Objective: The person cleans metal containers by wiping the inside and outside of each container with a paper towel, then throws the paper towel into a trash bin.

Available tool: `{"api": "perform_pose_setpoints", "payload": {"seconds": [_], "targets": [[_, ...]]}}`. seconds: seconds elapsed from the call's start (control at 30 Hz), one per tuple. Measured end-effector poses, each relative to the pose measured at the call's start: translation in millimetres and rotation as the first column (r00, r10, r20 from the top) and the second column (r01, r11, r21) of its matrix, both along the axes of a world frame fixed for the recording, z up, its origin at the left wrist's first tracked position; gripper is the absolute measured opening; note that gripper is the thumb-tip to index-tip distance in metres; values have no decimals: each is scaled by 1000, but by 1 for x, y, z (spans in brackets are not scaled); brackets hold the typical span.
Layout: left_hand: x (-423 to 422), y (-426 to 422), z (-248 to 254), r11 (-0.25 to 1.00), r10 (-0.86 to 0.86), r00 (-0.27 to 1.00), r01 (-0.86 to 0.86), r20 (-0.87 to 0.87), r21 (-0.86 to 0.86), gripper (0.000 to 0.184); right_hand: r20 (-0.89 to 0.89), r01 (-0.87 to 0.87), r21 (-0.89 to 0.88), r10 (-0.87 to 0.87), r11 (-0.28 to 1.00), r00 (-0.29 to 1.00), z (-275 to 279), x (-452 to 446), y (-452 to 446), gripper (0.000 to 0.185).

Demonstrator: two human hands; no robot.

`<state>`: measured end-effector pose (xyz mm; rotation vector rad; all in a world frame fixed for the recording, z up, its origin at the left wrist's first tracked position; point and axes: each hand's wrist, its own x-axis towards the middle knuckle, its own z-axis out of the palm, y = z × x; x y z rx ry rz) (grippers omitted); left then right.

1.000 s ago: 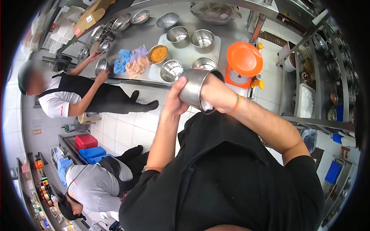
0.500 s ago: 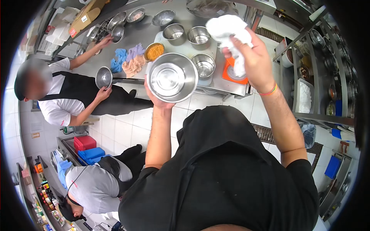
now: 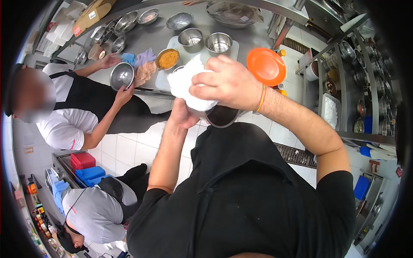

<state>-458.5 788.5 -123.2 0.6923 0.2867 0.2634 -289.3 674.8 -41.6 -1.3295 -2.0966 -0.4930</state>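
Note:
My left hand (image 3: 183, 114) grips a steel container (image 3: 222, 117) that is tipped on its side, its dark opening toward my body. My right hand (image 3: 228, 84), with a coloured band at the wrist, is closed on a white cloth (image 3: 189, 81) and presses it against the container's outer wall. The cloth and fingers hide most of that wall. Just beyond, on a white board (image 3: 173, 43), stand two steel containers, one at the left (image 3: 190, 39) and one at the right (image 3: 218, 43). A bowl of orange-yellow shreds (image 3: 167, 59) is left of the cloth.
An orange round dish (image 3: 266, 66) is right of my hand. Crumpled coloured cloths (image 3: 145, 73) lie near a co-worker in a black apron (image 3: 103, 94), who holds a metal bowl (image 3: 122, 76). Another person (image 3: 97, 213) bends at lower left. Shelves (image 3: 344, 99) line the right side.
My right hand has brought the white cloth down and left onto the container. The container has tipped from facing up to lying sideways. The co-worker's far hand has left a bowl on the table.

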Motion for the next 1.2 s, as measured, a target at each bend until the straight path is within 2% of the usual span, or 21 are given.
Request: {"api": "perform_pose_setpoints", "payload": {"seconds": [0.13, 0.23, 0.3, 0.37, 0.4, 0.43, 0.47, 0.53, 0.6, 0.63, 0.67, 0.73, 0.8, 0.9, 0.93, 1.03, 1.07, 1.17, 1.2], "targets": [[4, -7, -9, 989, 29, 988, -6, 154, -147, 64, -78, 98, -16, -99, 995, 992, 4, 3, 6, 35], [10, -13, 4, 990, 83, 990, -68, 115, -127, 63, -153, 233, -50, -238, 971, 959, 5, 9, 5, 33], [9, -7, 8, 999, 21, 973, -10, 228, -48, 66, -227, 335, -39, -335, 941, 914, -8, 22, 9, 29], [9, -11, 21, 979, 142, 969, -168, 203, 116, 69, -416, 341, -369, -482, 865, 771, -11, 22, -1, 30], [12, -12, 28, 943, 189, 960, -236, 209, 234, 80, -496, 288, -505, -547, 814, 674, -24, 22, -3, 32], [12, -9, 29, 875, 199, 954, -275, 223, 399, 85, -550, 212, -625, -616, 752, 564, -27, 20, -4, 35], [12, -5, 29, 778, 206, 949, -307, 239, 548, 90, -704, 6, -646, -598, 763, 384, -28, 14, -12, 46], [13, -1, 37, 544, 244, 934, -354, 261, 761, 105, -743, -175, -662, -669, 729, 22, -56, 3, -18, 50], [12, 12, 41, 67, 163, 892, -437, 422, 897, 105, -680, -410, -574, -692, 708, -243, -85, -9, -29, 44], [12, 17, 44, -189, 91, 871, -461, 483, 867, 105, -644, -498, -488, -681, 717, -349, -91, -15, -34, 41], [11, 15, 49, -281, 63, 863, -467, 501, 839, 105, -618, -553, -403, -663, 729, -423, -95, -19, -36, 38], [16, 17, 40, -321, 10, 799, -566, 601, 759, 94, -551, -616, -184, -600, 766, -581, -68, -21, -37, 32], [20, 18, 27, -358, -34, 731, -646, 682, 674, 84, -508, -625, -27, -549, 780, -663, -73, -9, -41, 27], [15, 11, 6, -495, 93, 765, -520, 637, 696, 75, -610, -556, -144, -516, 819, -602, -69, 1, -42, 26], [7, -1, 19, -501, 201, 817, -388, 541, 773, 66, -704, -371, -444, -574, 816, -419, -48, -1, -37, 27], [2, -21, 30, -336, 427, 840, -196, 335, 921, 57, -854, 94, -520, -521, 849, -22, -56, 11, -28, 30], [7, -20, 27, -120, 462, 839, -263, 288, 957, 40, -808, 218, -537, -571, 815, 144, -56, 16, -27, 30], [26, -16, 17, 124, 699, 708, -253, 97, 960, 25, -648, 492, -391, -612, 778, 452, -41, -2, -20, 32], [28, -6, 10, 161, 705, 708, -207, 34, 965, 21, -552, 491, -467, -677, 735, 487, -35, -6, -22, 48]]}}
